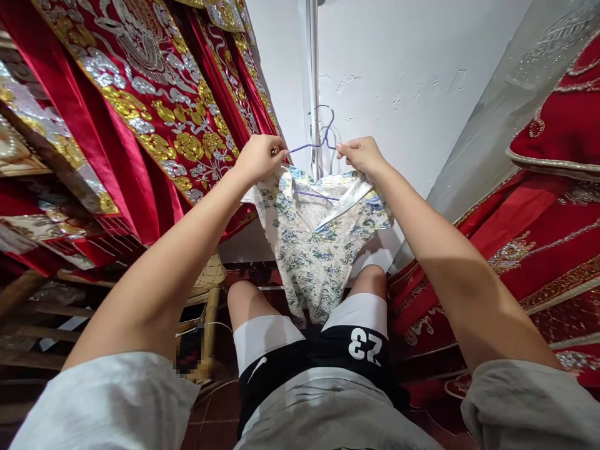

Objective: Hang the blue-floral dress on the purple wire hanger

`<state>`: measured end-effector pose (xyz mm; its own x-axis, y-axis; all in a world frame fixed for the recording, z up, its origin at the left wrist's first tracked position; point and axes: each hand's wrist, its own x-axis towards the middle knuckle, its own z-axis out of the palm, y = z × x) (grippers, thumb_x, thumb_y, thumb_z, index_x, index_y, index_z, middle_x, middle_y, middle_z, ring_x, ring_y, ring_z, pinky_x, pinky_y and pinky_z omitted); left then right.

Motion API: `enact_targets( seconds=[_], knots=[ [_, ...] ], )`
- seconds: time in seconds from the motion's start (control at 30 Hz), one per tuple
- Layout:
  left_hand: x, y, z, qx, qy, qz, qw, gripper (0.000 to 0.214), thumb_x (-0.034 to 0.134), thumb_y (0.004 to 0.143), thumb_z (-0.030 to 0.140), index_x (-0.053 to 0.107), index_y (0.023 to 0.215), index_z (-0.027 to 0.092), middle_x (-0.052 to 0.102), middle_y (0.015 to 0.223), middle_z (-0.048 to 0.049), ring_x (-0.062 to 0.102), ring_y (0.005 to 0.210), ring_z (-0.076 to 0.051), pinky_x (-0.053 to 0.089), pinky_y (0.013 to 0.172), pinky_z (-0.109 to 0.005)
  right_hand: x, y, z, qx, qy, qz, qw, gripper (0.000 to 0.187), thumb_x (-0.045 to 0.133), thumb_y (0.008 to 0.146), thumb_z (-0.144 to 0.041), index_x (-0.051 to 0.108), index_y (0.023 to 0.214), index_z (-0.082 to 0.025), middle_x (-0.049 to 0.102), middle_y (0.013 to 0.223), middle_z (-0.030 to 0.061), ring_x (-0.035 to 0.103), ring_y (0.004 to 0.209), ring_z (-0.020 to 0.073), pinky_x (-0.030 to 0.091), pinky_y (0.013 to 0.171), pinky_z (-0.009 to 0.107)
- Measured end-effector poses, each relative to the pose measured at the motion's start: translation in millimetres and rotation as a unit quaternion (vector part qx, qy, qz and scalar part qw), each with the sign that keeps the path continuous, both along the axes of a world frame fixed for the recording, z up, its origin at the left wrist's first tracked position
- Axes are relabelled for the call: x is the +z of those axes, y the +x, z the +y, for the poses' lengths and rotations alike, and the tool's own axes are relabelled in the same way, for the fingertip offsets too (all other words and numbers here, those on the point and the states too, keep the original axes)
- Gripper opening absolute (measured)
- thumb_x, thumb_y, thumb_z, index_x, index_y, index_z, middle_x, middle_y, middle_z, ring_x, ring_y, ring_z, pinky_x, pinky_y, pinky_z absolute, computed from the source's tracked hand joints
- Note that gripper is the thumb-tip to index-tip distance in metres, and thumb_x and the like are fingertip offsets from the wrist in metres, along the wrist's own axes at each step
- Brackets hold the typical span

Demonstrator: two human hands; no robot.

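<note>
A thin purple clothes hanger (pixel 307 147) is held up in front of me, its hook rising against the white wall. A short-sleeved blouse (pixel 309 256) with a blue, green and cream floral print hangs from it over my lap. The hanger's lower bar shows through the V-shaped neckline. My left hand (pixel 263 156) is closed around the hanger's left arm, next to the blouse's shoulder. My right hand (pixel 363 154) pinches the hanger just right of its hook, above the other shoulder. Parts of the hanger's ends are hidden by my hands and the cloth.
Red embroidered hangings (pixel 187 144) with gold and silver flowers cover the left side. More red beaded fabric (pixel 515 250) lies to the right beside a translucent cover (pixel 506 106). A bamboo stool (pixel 213 319) stands at lower left, near a wooden slatted piece (pixel 42 337).
</note>
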<state>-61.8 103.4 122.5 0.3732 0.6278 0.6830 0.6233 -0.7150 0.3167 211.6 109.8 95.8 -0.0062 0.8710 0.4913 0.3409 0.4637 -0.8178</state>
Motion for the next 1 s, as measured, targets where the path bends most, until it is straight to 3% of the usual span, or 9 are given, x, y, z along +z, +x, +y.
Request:
enact_targets(
  seconds=[0.17,0.33,0.43,0.5,0.57,0.63,0.73,0.9,1.0],
  knots=[
    [-20.5,15.1,-11.6,-0.001,0.006,0.060,0.998,0.018,0.058,0.089,0.028,0.070,0.098,0.018,0.070,0.097,-0.0113,0.065,0.101,-0.029,0.049,0.105,-0.048,-19.9,-12.2,-12.2,0.022,0.017,-0.051,0.998,0.027,0.071,0.090,-0.035,0.066,0.070,-0.018,0.047,0.054,-0.0026,0.046,0.057,0.0144,0.047,0.065,0.030],
    [-48.8,14.8,-15.9,0.027,-0.034,0.099,0.994,0.038,0.057,0.089,0.030,0.066,0.124,0.018,0.067,0.126,-0.0157,0.061,0.119,-0.033,0.046,0.109,-0.054,-48.9,-4.8,-36.4,-0.095,0.105,-0.127,0.982,0.021,0.066,0.089,-0.035,0.072,0.100,-0.019,0.070,0.092,0.0085,0.063,0.099,0.0280,0.050,0.095,0.045],
    [-69.9,11.2,-10.3,0.042,-0.048,0.075,0.995,0.049,0.064,0.086,0.034,0.060,0.133,0.021,0.060,0.141,-0.0166,0.050,0.136,-0.038,0.036,0.117,-0.061,-79.5,-15.5,-48.2,-0.129,0.187,-0.119,0.967,0.028,0.061,0.090,-0.030,0.067,0.116,-0.021,0.067,0.126,0.0134,0.055,0.127,0.0311,0.042,0.110,0.050],
    [-89.9,13.8,-11.1,0.034,-0.029,0.019,0.999,0.051,0.069,0.085,0.039,0.058,0.133,0.026,0.055,0.148,-0.0141,0.041,0.145,-0.038,0.029,0.121,-0.061,-112.1,-28.3,-54.0,-0.152,0.214,-0.076,0.962,0.026,0.054,0.094,-0.029,0.065,0.115,-0.021,0.064,0.129,0.0143,0.053,0.129,0.0289,0.041,0.111,0.047],
    [-115.7,21.9,-16.2,0.039,0.012,-0.084,0.996,0.045,0.070,0.088,0.041,0.057,0.129,0.028,0.056,0.146,-0.0128,0.041,0.144,-0.035,0.031,0.122,-0.055,-150.9,-42.6,-58.2,-0.154,0.169,-0.028,0.973,0.022,0.047,0.097,-0.032,0.064,0.104,-0.020,0.068,0.113,0.0133,0.060,0.114,0.0260,0.045,0.103,0.041],
    [-145.0,34.4,-21.4,0.075,0.036,-0.210,0.974,0.039,0.070,0.090,0.038,0.054,0.123,0.025,0.058,0.136,-0.0142,0.051,0.130,-0.031,0.040,0.114,-0.048,-188.0,-55.6,-60.0,-0.106,0.025,-0.014,0.994,0.026,0.043,0.099,-0.036,0.063,0.095,-0.019,0.070,0.097,0.0098,0.063,0.090,0.0219,0.049,0.086,0.033],
    [-184.1,56.6,-21.2,0.146,0.003,-0.365,0.920,0.048,0.082,0.079,0.031,0.050,0.113,0.022,0.059,0.117,-0.0125,0.058,0.102,-0.024,0.048,0.095,-0.038,-224.9,-68.0,-56.2,-0.080,-0.188,-0.050,0.978,0.035,0.038,0.102,-0.037,0.063,0.084,-0.018,0.071,0.087,0.0075,0.061,0.077,0.0184,0.044,0.076,0.027],
    [-212.8,85.6,-10.9,0.077,-0.131,-0.443,0.884,0.029,0.073,0.083,0.022,0.044,0.077,0.023,0.045,0.067,0.0035,0.044,0.060,-0.014,0.038,0.063,-0.028,-231.4,-70.0,-39.0,-0.100,-0.253,-0.127,0.954,0.042,0.044,0.103,-0.046,0.065,0.081,-0.017,0.073,0.088,0.0121,0.063,0.082,0.0221,0.039,0.073,0.028],
    [-219.9,91.8,-20.3,0.038,-0.141,-0.497,0.855,0.033,0.065,0.085,0.018,0.035,0.073,0.024,0.032,0.061,0.0069,0.033,0.054,-0.011,0.030,0.055,-0.026,-225.4,-69.8,-34.7,-0.106,-0.250,-0.209,0.939,0.031,0.048,0.103,-0.039,0.067,0.095,-0.016,0.074,0.101,0.0164,0.064,0.089,0.0246,0.037,0.072,0.029]
  ],
)
